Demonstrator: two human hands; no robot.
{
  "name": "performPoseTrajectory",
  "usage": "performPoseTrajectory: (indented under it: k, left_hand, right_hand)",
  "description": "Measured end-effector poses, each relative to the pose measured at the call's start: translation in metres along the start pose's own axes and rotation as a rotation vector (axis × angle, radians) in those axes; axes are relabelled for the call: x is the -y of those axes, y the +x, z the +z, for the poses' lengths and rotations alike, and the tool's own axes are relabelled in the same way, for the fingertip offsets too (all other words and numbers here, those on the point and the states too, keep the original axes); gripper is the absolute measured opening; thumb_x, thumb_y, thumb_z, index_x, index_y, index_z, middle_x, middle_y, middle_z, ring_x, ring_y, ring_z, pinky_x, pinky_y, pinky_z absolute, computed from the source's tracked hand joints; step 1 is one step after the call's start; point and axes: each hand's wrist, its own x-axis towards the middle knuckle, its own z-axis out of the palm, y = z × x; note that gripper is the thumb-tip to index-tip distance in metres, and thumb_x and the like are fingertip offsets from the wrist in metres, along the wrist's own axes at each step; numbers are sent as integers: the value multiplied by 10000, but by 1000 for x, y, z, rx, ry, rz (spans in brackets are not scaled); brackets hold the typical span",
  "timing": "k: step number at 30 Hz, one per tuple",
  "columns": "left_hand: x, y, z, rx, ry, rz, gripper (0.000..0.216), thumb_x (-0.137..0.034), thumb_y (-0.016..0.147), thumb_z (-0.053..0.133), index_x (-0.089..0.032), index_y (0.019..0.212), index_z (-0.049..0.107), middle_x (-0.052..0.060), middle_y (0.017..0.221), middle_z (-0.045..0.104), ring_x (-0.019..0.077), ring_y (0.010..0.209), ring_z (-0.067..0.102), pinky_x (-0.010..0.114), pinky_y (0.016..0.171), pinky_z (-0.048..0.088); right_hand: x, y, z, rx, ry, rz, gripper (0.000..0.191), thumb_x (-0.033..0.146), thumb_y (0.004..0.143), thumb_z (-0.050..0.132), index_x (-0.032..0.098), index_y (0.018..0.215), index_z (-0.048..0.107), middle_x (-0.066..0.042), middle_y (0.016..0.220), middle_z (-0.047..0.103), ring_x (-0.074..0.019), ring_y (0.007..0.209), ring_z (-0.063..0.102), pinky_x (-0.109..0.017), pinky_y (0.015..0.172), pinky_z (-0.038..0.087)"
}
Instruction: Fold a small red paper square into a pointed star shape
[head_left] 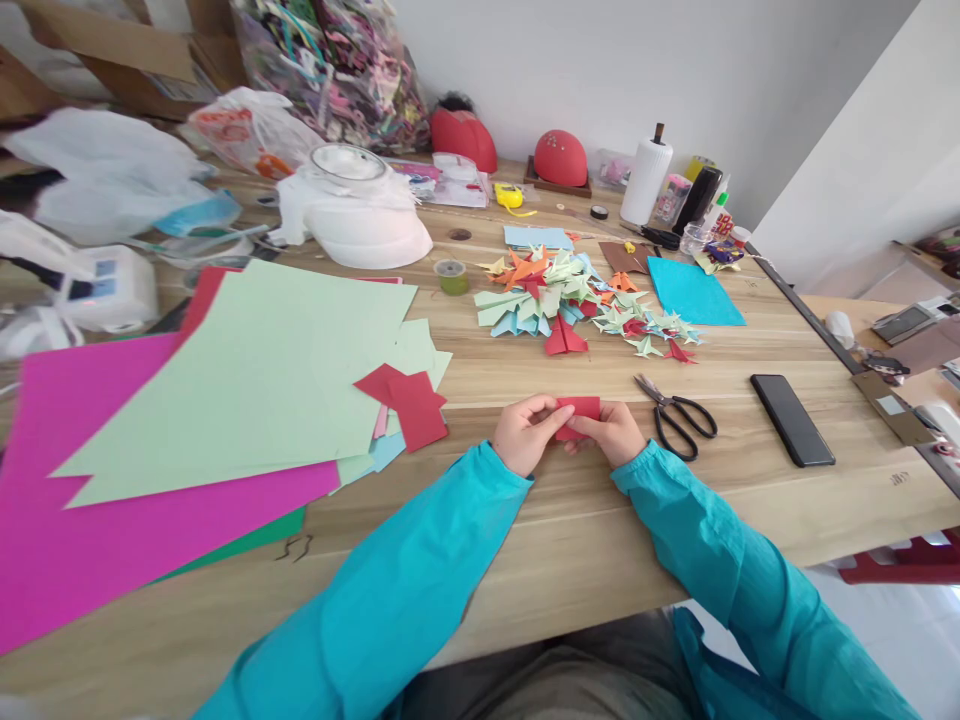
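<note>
Between my two hands is a small red piece of paper (583, 406), held just above the wooden table. My left hand (523, 434) pinches its left side, thumb on top. My right hand (613, 432) grips the right side the same way, and its fingers partly hide the lower edge. Black-handled scissors (675, 412) lie to the right of my right hand, blades half apart. Beyond the hands is a heap of folded paper pieces (555, 290) in green, red, orange and blue. More red paper pieces (416, 408) rest left of my left hand.
Large light green sheets (255, 370) overlap a magenta sheet (90, 480) on the left. A black phone (792, 420) lies at the right. Farther back stand a roll of tape (451, 276), a turquoise sheet (694, 292), a white bottle (646, 180) and plastic bags (112, 170).
</note>
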Motion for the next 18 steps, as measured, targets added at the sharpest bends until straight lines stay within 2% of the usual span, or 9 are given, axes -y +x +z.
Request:
performPoseTrajectory:
  k: [3,9,15,18]
  left_hand:
    - [0,0,1,-51,32,23,236,-357,620,641,-145,535,578,-32,483,517,86,498,443,203,497,371]
    - [-3,-1,2,-24,17,21,287,-365,663,602,-153,472,571,-29,407,488,87,434,430,213,460,360]
    - [0,-2,3,58,-159,-73,316,-392,669,589,-150,469,553,-17,400,500,98,364,445,231,392,361]
    - [6,1,2,53,-198,-116,307,-401,646,607,-136,496,569,-4,418,523,102,356,452,232,370,366]
  right_hand:
    - [0,0,-1,-9,34,22,292,347,515,714,109,661,629,-13,512,632,-122,404,572,-247,427,483]
    - [6,-4,0,87,-42,54,271,339,524,707,95,617,632,-43,520,645,-128,441,592,-227,439,471]
    - [4,-4,1,52,-5,17,215,288,536,675,94,620,631,-57,523,654,-144,439,594,-235,430,462]
    - [3,-5,1,80,-6,24,200,275,551,649,92,625,620,-70,540,662,-151,441,601,-238,428,466]
